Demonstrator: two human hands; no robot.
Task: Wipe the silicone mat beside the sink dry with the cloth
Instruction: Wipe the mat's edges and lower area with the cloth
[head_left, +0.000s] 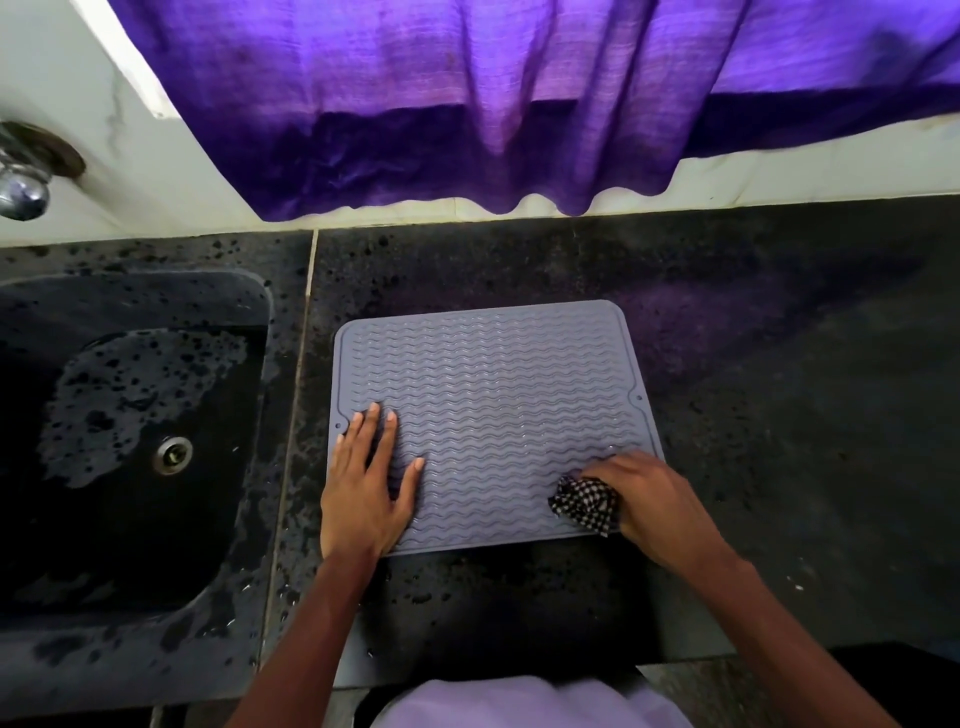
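A grey silicone mat (493, 395) with wavy ridges lies flat on the dark stone counter, just right of the sink. My left hand (366, 483) rests palm down on the mat's near left part, fingers spread, holding nothing. My right hand (652, 501) is at the mat's near right corner, closed on a bunched black-and-white checked cloth (584, 503) that presses on the mat. A few water drops glint near that hand.
A black sink (130, 441) with a metal drain (172, 455) lies to the left, its rim wet. A tap (23, 189) sticks out at far left. A purple curtain (493, 104) hangs over the counter's back edge. Bare dark counter (805, 415) extends right.
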